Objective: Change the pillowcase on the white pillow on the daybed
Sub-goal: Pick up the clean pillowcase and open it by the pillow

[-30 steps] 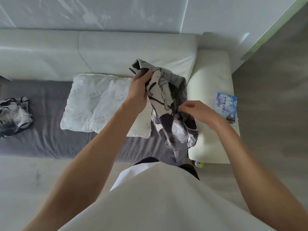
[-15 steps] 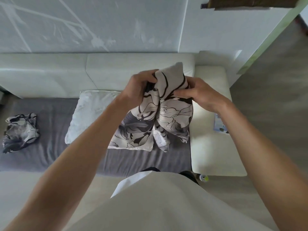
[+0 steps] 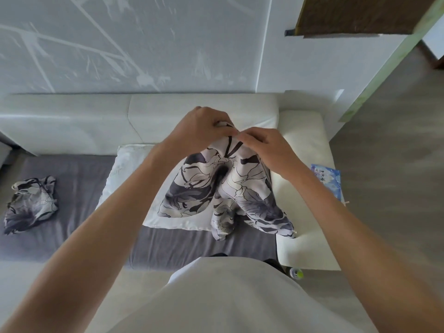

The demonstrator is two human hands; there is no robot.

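I hold the floral-printed fabric pillowcase (image 3: pixel 223 188) up between my left hand (image 3: pixel 201 127) and right hand (image 3: pixel 264 150), above the white rectangular pillow (image 3: pixel 125 174) on the grey-sheeted daybed (image 3: pixel 79 212). A crumpled floral-printed cloth (image 3: pixel 30 204) lies far left; a blue printed booklet (image 3: pixel 328 180) sits on the cream padded armrest (image 3: pixel 305 145) to my right.

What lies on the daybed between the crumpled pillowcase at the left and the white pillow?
In the head view, only bare grey mattress cover lies between the crumpled pillowcase and the white pillow.
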